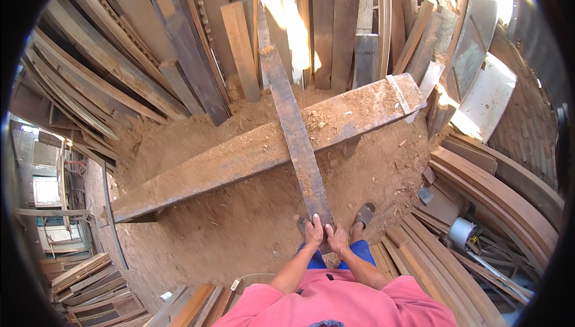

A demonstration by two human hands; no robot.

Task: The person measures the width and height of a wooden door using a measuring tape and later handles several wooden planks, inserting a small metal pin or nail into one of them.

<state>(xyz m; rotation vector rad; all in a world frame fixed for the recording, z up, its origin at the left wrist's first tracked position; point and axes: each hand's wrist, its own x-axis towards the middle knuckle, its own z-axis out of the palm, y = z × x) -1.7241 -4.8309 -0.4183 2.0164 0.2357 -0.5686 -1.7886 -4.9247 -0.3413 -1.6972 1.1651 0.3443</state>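
A long dark wooden plank (293,129) lies across a low bench (221,150), its near end close to my body. My left hand (313,231) grips the left edge of that near end, thumb on top. On the opposite edge my right hand (337,239) holds the plank in the same way, thumb up and fingers curled out of sight below. The plank's far end reaches past the bench toward the upright boards. Sawdust clings to parts of its worn upper face.
Sawdust and wood chips cover the bench top and floor (239,207). Tall boards (323,27) lean along the far side. Stacked planks (491,189) lie at the right, near a white round container (461,231). More lumber (96,291) sits at the lower left.
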